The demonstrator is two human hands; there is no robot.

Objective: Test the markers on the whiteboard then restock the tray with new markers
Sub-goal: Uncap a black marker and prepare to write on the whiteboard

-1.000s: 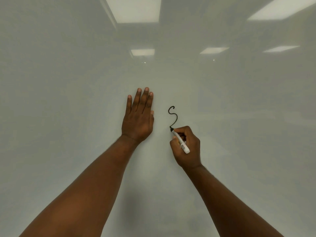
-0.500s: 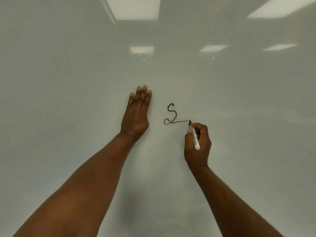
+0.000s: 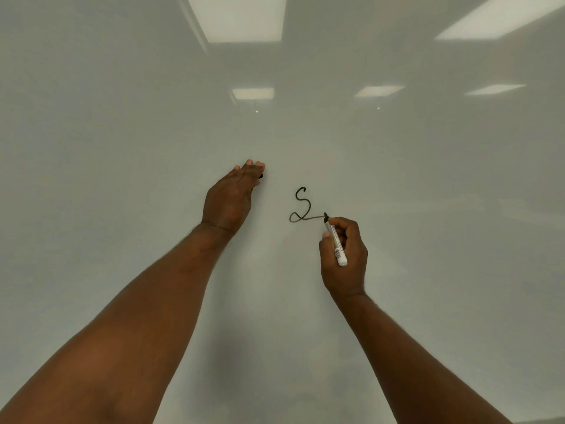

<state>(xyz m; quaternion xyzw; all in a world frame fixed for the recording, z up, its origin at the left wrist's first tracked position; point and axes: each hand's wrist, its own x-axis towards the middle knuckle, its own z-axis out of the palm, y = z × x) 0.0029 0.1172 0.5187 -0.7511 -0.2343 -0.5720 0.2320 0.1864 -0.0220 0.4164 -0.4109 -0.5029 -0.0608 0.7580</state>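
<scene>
The whiteboard point(image 3: 122, 148) fills the view. My right hand point(image 3: 344, 258) grips a white marker point(image 3: 336, 243) with its black tip on the board, at the end of a black looped scribble point(image 3: 301, 208). My left hand point(image 3: 229, 200) is to the left of the scribble, turned onto its edge with the fingers straight and their tips against the board. A small black piece point(image 3: 261, 176), apparently the marker cap, peeks out from under those fingers, held against them. The tray and the other markers are out of view.
Ceiling lights are reflected in the glossy board at the top point(image 3: 238, 16). Bare board surface extends to the left, right and below my arms.
My right hand drew the scribble's tail rightwards, then stopped at its end. My left hand rolled from flat on the board onto its edge, and the black piece under the fingers came into view.
</scene>
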